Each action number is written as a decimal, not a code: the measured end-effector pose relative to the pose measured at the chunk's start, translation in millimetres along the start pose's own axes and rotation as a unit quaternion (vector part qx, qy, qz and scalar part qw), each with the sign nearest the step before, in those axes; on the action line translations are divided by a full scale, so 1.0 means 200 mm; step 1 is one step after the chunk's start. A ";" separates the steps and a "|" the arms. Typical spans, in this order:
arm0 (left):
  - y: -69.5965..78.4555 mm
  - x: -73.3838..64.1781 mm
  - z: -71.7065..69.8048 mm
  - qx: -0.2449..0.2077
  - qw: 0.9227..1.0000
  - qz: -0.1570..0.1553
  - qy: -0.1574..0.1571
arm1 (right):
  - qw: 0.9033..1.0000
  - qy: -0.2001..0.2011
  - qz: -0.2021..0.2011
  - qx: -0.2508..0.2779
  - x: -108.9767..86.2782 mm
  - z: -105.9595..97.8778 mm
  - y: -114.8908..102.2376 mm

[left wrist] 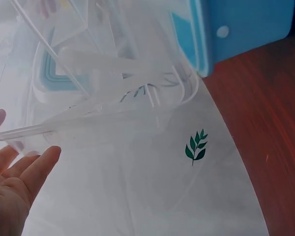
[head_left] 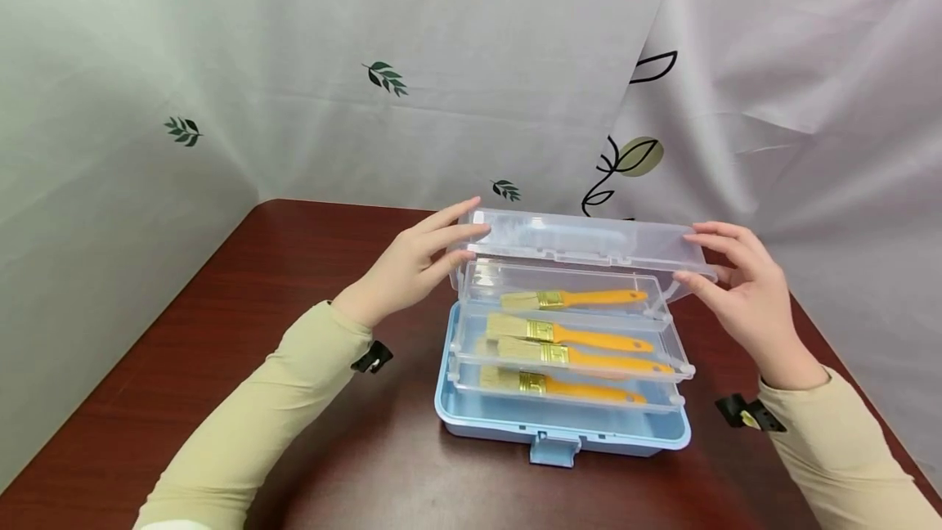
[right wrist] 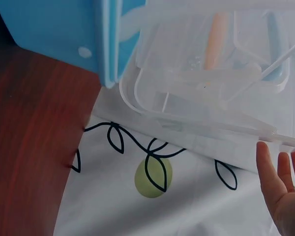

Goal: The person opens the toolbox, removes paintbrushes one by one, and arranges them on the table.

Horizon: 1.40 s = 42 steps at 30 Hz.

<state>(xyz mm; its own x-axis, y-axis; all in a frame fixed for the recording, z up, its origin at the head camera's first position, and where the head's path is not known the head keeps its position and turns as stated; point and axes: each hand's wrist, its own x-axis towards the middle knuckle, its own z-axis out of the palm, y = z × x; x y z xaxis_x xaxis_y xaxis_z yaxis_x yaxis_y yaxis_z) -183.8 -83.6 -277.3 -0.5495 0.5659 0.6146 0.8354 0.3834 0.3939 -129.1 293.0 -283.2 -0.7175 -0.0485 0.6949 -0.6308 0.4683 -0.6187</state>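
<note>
A light blue toolbox (head_left: 562,425) stands on the table, its clear plastic lid (head_left: 581,237) raised and tilted back. Clear tiered trays (head_left: 662,342) are fanned out under the lid and hold several paintbrushes with yellow handles (head_left: 603,298) and pale bristles. At the lid's left end, my left hand (head_left: 415,264) touches the plastic with outstretched fingers (left wrist: 42,169). My right hand (head_left: 751,293) is at the lid's right end, fingertips against its edge and thumb by the front corner. In the right wrist view its fingers (right wrist: 268,172) look nearly straight.
A blue latch (head_left: 555,450) hangs down at the box's front. The box sits on a dark red-brown table (head_left: 346,448). Pale cloth (head_left: 309,72) with printed leaves hangs behind and at both sides. Each wrist has a black strap (head_left: 373,357).
</note>
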 end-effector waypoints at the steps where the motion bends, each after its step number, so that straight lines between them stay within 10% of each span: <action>1: -0.01 0.01 0.00 -0.002 1.000 -0.006 -0.003 | 1.000 -0.004 0.012 -0.009 0.01 0.00 0.00; 21: -0.13 0.20 -0.04 -0.127 0.979 -0.156 -0.037 | 0.987 -0.063 0.120 -0.088 0.20 -0.02 0.09; 29: -0.19 0.16 -0.03 -0.159 0.971 -0.178 -0.011 | 0.981 -0.079 0.139 -0.106 0.23 -0.02 0.09; 42: -0.32 0.04 0.10 -0.289 0.933 -0.211 0.027 | 0.977 -0.087 0.196 -0.006 0.28 0.00 0.13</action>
<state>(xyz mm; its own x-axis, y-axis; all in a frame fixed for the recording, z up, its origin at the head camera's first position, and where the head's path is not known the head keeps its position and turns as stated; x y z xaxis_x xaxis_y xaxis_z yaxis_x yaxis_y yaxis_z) -240.8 -89.0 -311.0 -0.8429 0.4096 0.3489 0.4202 0.0961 0.9023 -185.5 301.6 -261.0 -0.9430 -0.0118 0.3326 -0.2951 0.4917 -0.8192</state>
